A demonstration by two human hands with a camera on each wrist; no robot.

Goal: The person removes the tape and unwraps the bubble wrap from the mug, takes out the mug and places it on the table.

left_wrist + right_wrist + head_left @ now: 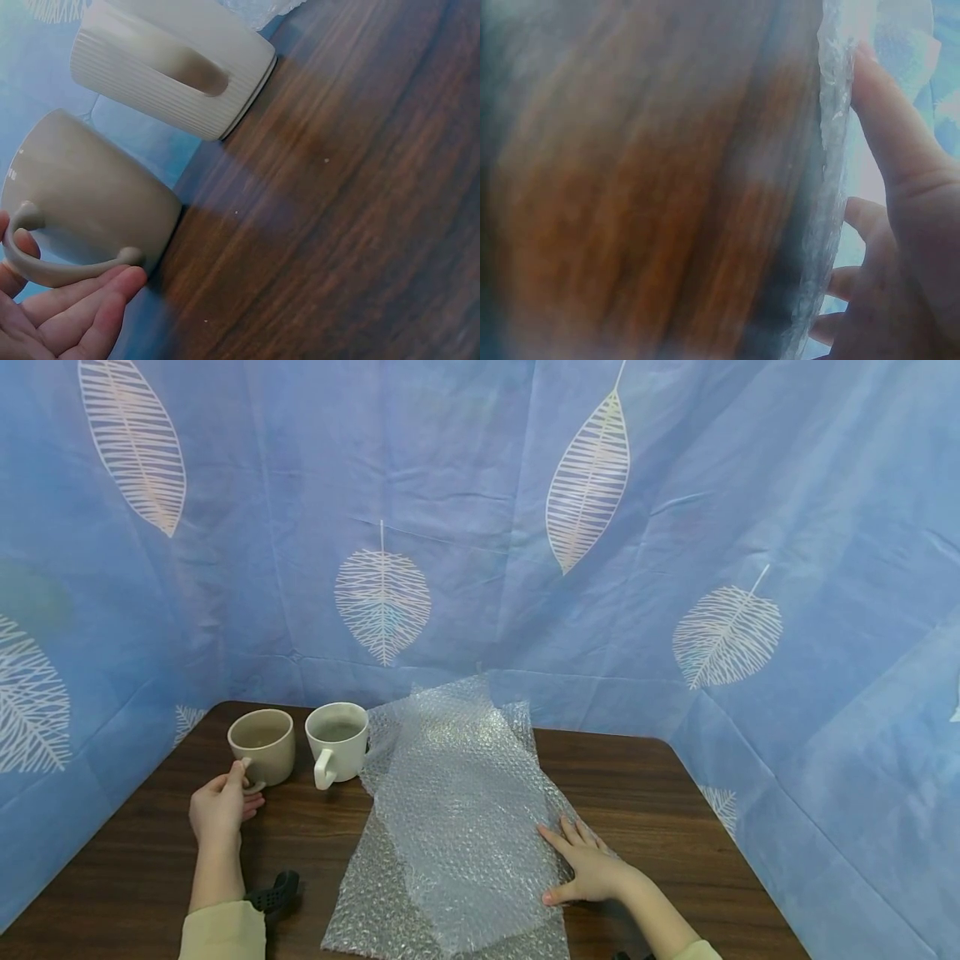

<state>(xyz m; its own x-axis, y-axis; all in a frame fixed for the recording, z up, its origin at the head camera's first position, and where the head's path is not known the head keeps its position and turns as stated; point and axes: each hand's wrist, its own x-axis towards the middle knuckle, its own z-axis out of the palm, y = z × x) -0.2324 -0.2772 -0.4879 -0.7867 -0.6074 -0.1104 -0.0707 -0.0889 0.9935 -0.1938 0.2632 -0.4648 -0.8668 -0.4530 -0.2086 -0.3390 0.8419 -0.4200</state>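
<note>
A beige mug (272,752) stands at the table's back left, and my left hand (219,806) holds it by its handle (64,271). In the left wrist view, thumb and fingers lie around that handle. Just right of it is a white mug (347,752), ribbed on its side, with its handle facing the front. Overlapping sheets of bubble wrap (465,810) lie across the middle of the table. My right hand (592,867) rests with spread fingers on the wrap's right edge. The right wrist view shows the fingers touching the bubble wrap (832,150) from one side.
The dark wood table (637,793) ends at the back against a blue cloth (480,610) with white leaf prints, which also hangs along both sides. A black strap (276,893) sits by the left wrist. The white mug stands close to the wrap's left edge.
</note>
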